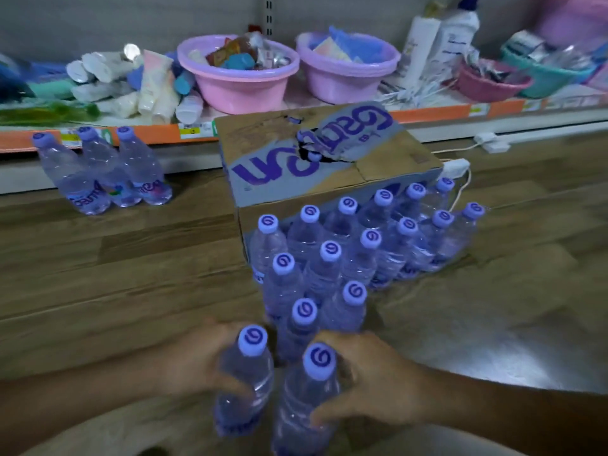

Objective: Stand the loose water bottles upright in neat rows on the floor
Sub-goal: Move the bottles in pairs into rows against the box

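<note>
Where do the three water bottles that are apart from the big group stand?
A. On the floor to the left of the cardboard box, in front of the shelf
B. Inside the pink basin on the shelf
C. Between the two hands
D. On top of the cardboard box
A: the three separate bottles stand upright on the wooden floor, left of the cardboard box and just in front of the low shelf.

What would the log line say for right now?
left hand grips bottle | right hand grips second bottle | both upright, at rows' near end
</note>
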A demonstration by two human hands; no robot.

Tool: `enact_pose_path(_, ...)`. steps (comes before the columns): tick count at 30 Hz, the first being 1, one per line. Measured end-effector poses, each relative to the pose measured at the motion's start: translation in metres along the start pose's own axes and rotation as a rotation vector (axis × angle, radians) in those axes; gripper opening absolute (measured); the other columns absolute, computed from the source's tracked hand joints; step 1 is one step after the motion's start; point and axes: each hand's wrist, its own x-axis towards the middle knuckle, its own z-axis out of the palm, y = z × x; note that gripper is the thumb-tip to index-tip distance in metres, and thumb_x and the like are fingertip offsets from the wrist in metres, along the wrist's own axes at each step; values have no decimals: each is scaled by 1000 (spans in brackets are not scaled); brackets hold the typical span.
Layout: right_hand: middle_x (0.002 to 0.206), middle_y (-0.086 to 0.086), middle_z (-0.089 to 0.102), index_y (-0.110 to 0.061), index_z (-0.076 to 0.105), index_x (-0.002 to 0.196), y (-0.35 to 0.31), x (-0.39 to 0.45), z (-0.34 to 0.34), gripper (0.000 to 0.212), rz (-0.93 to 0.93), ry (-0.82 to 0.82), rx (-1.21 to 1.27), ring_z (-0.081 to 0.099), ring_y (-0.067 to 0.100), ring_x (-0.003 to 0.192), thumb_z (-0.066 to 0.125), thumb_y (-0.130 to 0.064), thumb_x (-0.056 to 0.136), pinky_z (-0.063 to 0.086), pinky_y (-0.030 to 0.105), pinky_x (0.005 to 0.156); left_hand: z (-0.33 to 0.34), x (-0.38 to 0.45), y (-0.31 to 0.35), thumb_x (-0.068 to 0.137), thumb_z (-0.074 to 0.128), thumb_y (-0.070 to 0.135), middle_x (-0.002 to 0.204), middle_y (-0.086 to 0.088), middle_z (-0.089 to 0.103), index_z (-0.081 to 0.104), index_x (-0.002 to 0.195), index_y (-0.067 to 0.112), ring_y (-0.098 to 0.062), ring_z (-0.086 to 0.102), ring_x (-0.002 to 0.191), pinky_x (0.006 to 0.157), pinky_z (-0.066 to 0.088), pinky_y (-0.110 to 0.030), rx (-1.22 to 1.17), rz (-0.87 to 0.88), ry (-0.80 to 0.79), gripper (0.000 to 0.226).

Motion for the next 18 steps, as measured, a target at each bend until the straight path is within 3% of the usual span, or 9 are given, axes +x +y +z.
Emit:
enact_pose_path(3,92,6,66,-15,56,93,39,-45,-37,58,74,78,39,63,24,87,79,-49,51,51,46,81,32,20,49,61,74,55,112,16,65,60,111,25,1,58,108,97,46,-26,-24,84,-24,60)
enact_pose_path(6,88,6,70,-28,59,93,75,-71,-82,66,76,163,-8,65,30,84,76,-66,42,53,48,78,53,50,101,54,74,56,80,24,61,58,85,25,7,55,78,70,45,-13,-60,66,13,46)
enact_pose_path(8,82,-8,71,-42,62,82,100,-78,-107,37,57,207,38,66,15,77,83,-47,52,55,40,75,61,75,131,52,78,49,64,21,55,52,71,26,11,50,63,57,36,-8,-39,39,88,40)
enact_pose_path(9,80,-17,70,-46,62,78,110,-79,-118,33,42,229,43,65,6,75,85,-35,57,55,34,75,63,88,144,55,82,42,60,18,53,50,66,27,13,49,60,56,36,-7,-32,16,124,37)
enact_pose_path(11,87,-17,70,-39,64,85,133,-76,-133,35,14,307,45,66,7,83,83,-33,56,53,31,80,64,116,162,59,84,33,59,16,53,50,61,28,14,49,56,55,37,-5,-37,-44,192,34)
enact_pose_path(13,98,-1,72,-19,64,96,156,-65,-140,43,8,373,74,66,22,95,83,-26,58,53,39,88,64,143,168,58,84,35,64,13,58,57,61,28,9,53,60,57,38,-4,-15,-95,256,28)
enact_pose_path(14,101,3,71,-14,63,98,165,-59,-143,44,14,390,113,66,22,96,83,-19,60,52,38,89,65,155,166,57,84,37,70,9,62,64,65,26,4,57,67,61,41,-5,1,-129,290,24)
enact_pose_path(16,93,-5,67,-14,61,95,180,-47,-143,41,11,401,146,62,6,85,83,-12,61,49,29,83,67,173,160,56,83,41,81,-1,70,70,78,16,-11,62,79,68,47,-21,31,-215,340,36)
enact_pose_path(18,82,-12,57,-20,57,93,192,-34,-140,41,6,402,115,54,2,76,83,-13,62,42,25,78,70,184,153,56,83,42,72,-7,65,63,74,4,-16,58,70,57,41,-27,100,-271,372,47)
